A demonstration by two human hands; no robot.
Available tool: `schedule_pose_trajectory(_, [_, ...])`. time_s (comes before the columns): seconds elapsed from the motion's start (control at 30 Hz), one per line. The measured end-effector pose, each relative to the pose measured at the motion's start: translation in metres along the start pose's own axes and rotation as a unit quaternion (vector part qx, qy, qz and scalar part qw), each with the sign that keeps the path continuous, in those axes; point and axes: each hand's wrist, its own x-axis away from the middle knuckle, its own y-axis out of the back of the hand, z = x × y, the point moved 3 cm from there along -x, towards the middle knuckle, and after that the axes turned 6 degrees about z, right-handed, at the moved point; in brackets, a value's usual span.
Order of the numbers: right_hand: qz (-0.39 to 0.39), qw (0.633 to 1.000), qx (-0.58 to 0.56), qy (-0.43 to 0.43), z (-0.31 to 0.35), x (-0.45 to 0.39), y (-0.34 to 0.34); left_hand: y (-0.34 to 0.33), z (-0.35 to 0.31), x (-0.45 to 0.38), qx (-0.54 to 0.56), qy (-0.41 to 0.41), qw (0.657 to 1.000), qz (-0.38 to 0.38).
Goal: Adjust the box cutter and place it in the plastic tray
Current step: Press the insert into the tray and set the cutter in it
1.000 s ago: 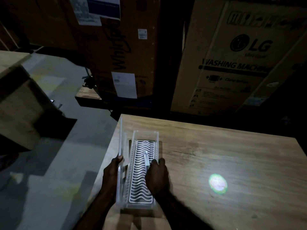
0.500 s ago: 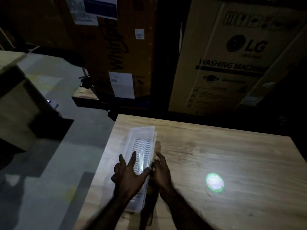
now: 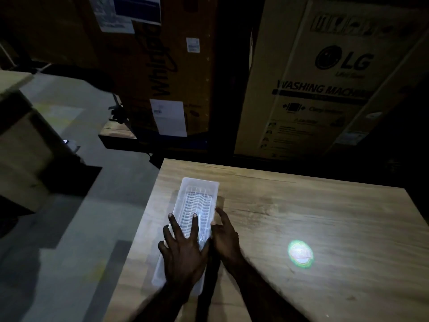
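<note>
A long clear plastic tray point(image 3: 200, 187) with a ribbed white insert lies on the wooden table point(image 3: 325, 212) near its left edge, with a clear lid lying over it. Through the lid, along the tray's right side, a pale slim shape that looks like the box cutter point(image 3: 204, 223) shows faintly. My left hand point(image 3: 183, 249) rests flat on the lid with its fingers spread. My right hand point(image 3: 225, 235) touches the tray's right edge, fingers apart, holding nothing.
A round bright light spot point(image 3: 300, 253) falls on the table to the right of my hands. Large cardboard appliance boxes point(image 3: 325, 77) stand close behind the table. The grey floor point(image 3: 76, 217) drops away just left of the tray. The room is dark.
The lid, held upright at the tray's left side a second ago, has swung down over the tray. My left hand moved onto it; my right hand left the tray's inside for its right edge.
</note>
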Motion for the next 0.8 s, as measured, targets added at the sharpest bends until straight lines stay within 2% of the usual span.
schedule_pose_trajectory(0.1, [0.015, 0.995, 0.087, 0.038, 0.004, -0.003, -0.001, 0.001, -0.002, 0.001, -0.004, 0.001, 1.000, -0.018])
schedule_pose_trajectory(0.3, [0.089, 0.959, 0.249, 0.103, 0.011, -0.007, 0.007, 0.002, -0.005, -0.001, -0.007, 0.000, 1.000, -0.011])
schedule_pose_trajectory(0.53, [0.135, 0.952, 0.255, 0.102, 0.024, -0.010, 0.015, 0.007, -0.005, -0.006, -0.010, -0.001, 1.000, -0.011])
schedule_pose_trajectory(0.7, [0.137, 0.952, 0.254, 0.098, 0.020, -0.011, 0.011, 0.008, -0.001, -0.007, -0.003, -0.001, 0.999, 0.040])
schedule_pose_trajectory(0.8, [0.143, 0.945, 0.273, 0.109, 0.018, -0.016, 0.016, 0.014, 0.012, -0.008, 0.042, -0.033, 0.995, 0.079])
